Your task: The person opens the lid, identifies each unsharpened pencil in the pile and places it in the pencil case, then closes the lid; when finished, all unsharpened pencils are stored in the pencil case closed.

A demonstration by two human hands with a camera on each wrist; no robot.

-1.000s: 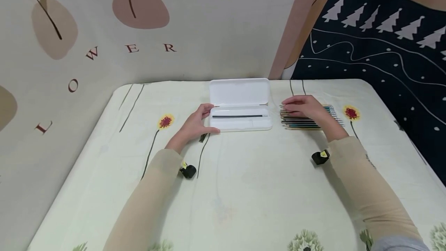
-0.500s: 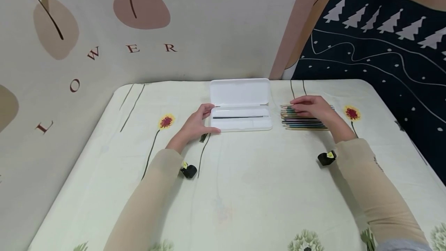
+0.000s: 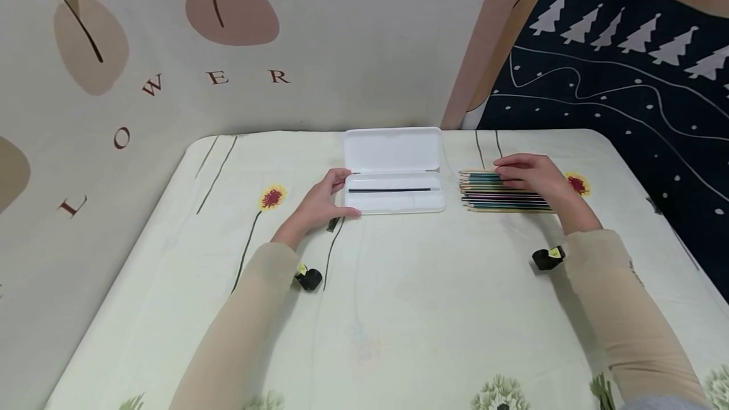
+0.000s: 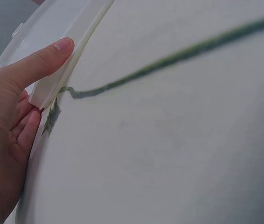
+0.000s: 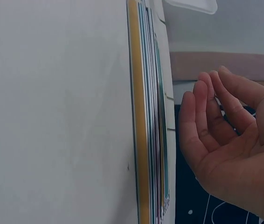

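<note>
An open white pencil case (image 3: 393, 204) lies at the back of the table, its lid (image 3: 392, 150) tipped back. One dark pencil (image 3: 393, 190) lies lengthwise inside. My left hand (image 3: 320, 200) holds the case's left end; in the left wrist view the thumb (image 4: 52, 58) lies over the front rim, the other fingers at the end wall. Right of the case, several coloured pencils (image 3: 501, 202) lie side by side in a flat row, tips to the left. Over their back part hovers my right hand (image 3: 532, 176); its fingers (image 5: 199, 105) are loosely bent with nothing between them.
A pale flower-printed cloth (image 3: 421, 309) covers the table. Behind the table stands a light printed wall covering (image 3: 353, 55); a dark cloth with white trees (image 3: 609, 87) hangs at the right. A black wrist camera (image 3: 548, 258) sits beside each sleeve.
My right hand has moved to the right along the pencil row, uncovering more of the pencils' left parts. The left hand and the case have stayed in place.
</note>
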